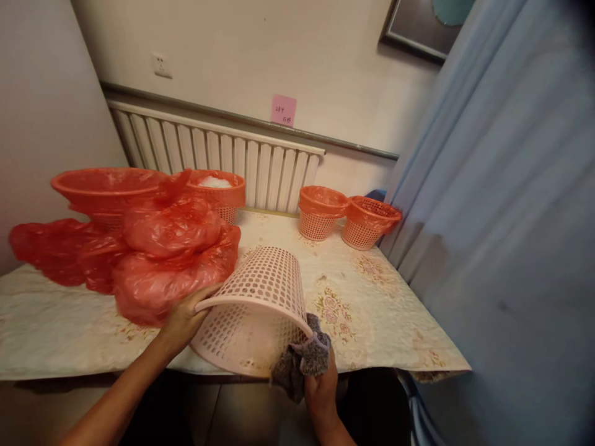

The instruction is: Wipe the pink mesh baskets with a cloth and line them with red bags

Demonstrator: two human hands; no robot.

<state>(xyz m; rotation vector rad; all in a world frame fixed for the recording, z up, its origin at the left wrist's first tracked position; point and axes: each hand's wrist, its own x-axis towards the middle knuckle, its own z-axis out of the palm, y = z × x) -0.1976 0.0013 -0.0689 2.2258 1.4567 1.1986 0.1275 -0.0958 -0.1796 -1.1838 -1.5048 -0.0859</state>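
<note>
A pale pink perforated plastic wastebasket (267,272) lies tipped on its side at the front of the table, its mouth facing me. My left hand (186,317) is closed on the left of its rim; some fingers are hidden behind the wall. In my right hand (323,387) is a dark grey cloth (302,359), folded over the right side of the rim. The cloth hides most of those fingers. Inside the basket, near the lower wall, brownish specks show. Just left of it sit bulging red plastic bags (171,272).
Baskets lined with red bags stand at the back: a wide one (109,183), one with white contents (227,195), and two smaller ones (316,226) (362,232) at right. A flowered cloth covers the table (372,310). A radiator (223,145) lines the wall; a blue curtain (488,217) hangs right.
</note>
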